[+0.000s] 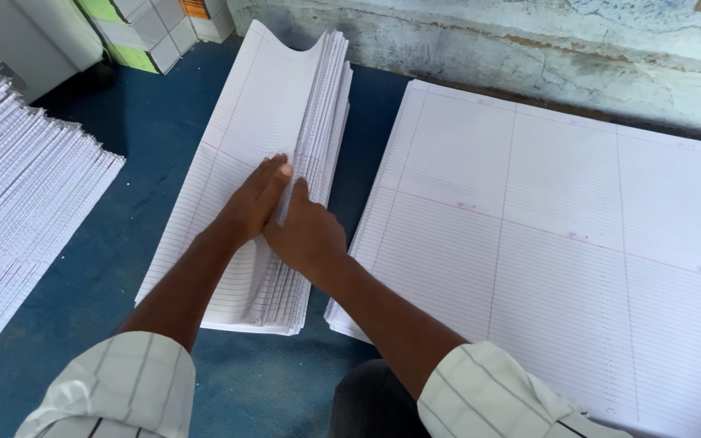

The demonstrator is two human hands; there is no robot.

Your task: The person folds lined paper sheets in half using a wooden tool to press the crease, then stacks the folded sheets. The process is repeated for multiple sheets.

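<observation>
1. At centre frame, a folded stack of ruled sheets [265, 162] lay lengthwise on the blue table top [123, 243], running from the upper middle of the frame down to just above the person's sleeves.
2. Left hand [255, 201] rested flat on the upper face of that stack, fingers extended and held close together, tips pointing toward the upper right of the frame.
3. Right hand [306, 235] pressed against the stack's right-hand edge, just beside the left hand; fingers were bent down over the layered edges and close together. Whether they pinched any single sheet could not be told.
4. Progress, as judged: the stack under the hands was already thick, with many layers showing along its right edge, so a good share of sheets appeared folded and gathered. Its far end, at upper middle, bowed upward and was not yet pressed flat.
5. Remaining, as judged: a large pile of flat ruled sheets [569, 243] filled the right half of the frame, unfolded, close beside the folded stack but apart from it.
6. At left edge of frame, fanned piles of ruled paper [18, 211] sat well apart from both hands.
7. At upper left, green and white cartons [152, 32] stood near the pale blue-green wall [529, 49].
</observation>
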